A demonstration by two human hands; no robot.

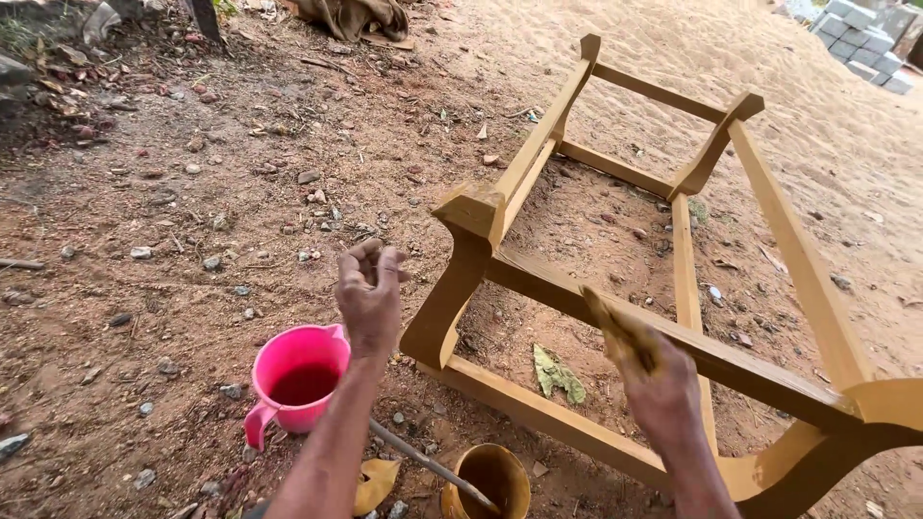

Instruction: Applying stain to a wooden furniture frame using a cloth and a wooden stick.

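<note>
The right hand pinches a paint-soaked rag against a rail of the yellow-brown wooden frame lying on the dirt — the left hand hangs curled shut, empty, above a pink jug and a paint tin with a stick.

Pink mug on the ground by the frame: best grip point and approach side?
Take the pink mug by its handle, which sticks out at the lower left, toward the person. Come from that near-left side; the left hand hovers closest. It stands upright with dark red liquid inside, so keep it level. The wooden frame crowds its right.
</note>
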